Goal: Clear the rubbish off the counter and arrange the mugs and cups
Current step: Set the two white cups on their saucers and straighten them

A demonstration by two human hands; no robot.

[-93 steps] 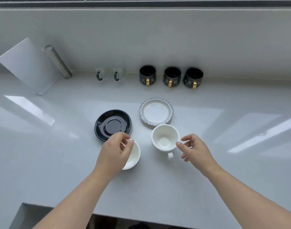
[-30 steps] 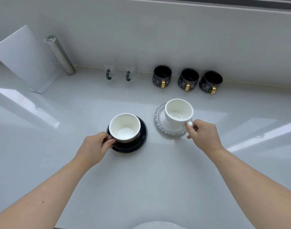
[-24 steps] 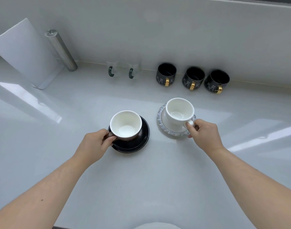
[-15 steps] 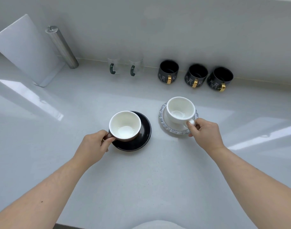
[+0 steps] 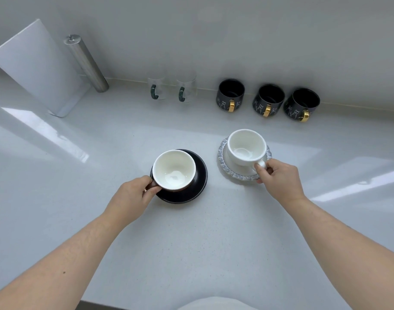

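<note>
White glossy bench [image 5: 191,253], mugs ranked along the back wall. Left hand [image 5: 130,199] is pinched on the handle of the brown cup [image 5: 174,170] over the black saucer [image 5: 192,186]; right hand [image 5: 278,179] is pinched on the white cup [image 5: 246,147] handle, on the grey-rimmed saucer [image 5: 222,162]. Ceramic is judged light, rigid, chippable; handles are best held.

Left hand [image 5: 133,195] covers the handle of the brown-sided cup [image 5: 173,170]; only a dark stub shows between the fingers. That cup hides the near-left part of the black saucer [image 5: 200,177], contact underneath not visible. Right of the black saucer, right hand [image 5: 278,180] covers most of the white cup's [image 5: 246,147] handle and the near rim of the grey-rimmed saucer [image 5: 222,153]. Behind the black saucer, two glass mugs [image 5: 158,88] nearly vanish against the wall; outlines uncertain. White motifs on the three black mugs [image 5: 230,95] too small to make out. Both forearms cut by frame edges.
</note>
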